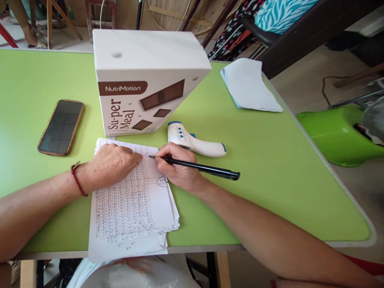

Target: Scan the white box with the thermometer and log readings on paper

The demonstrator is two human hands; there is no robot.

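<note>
A stack of sheets covered in dense handwritten lines (129, 208) lies on the green table, hanging slightly over its near edge. My left hand (111, 166) rests palm down on the upper left of these sheets, its fingers curled in and the index fingertip on the writing. A red cord bracelet (78, 182) circles that wrist. Between the thumb and fingers of my right hand (180, 166) is a black pen (207, 168), its tip at the upper part of the top sheet. Just beyond the right hand lies a white and blue infrared thermometer (198, 142).
A white NutriMotion box (153, 52) stands behind the sheets. To the left lies a phone in a brown case (61, 128). Loose white papers (250, 86) sit near the right edge of the table (270, 192). A green bin (339, 136) is on the floor beyond.
</note>
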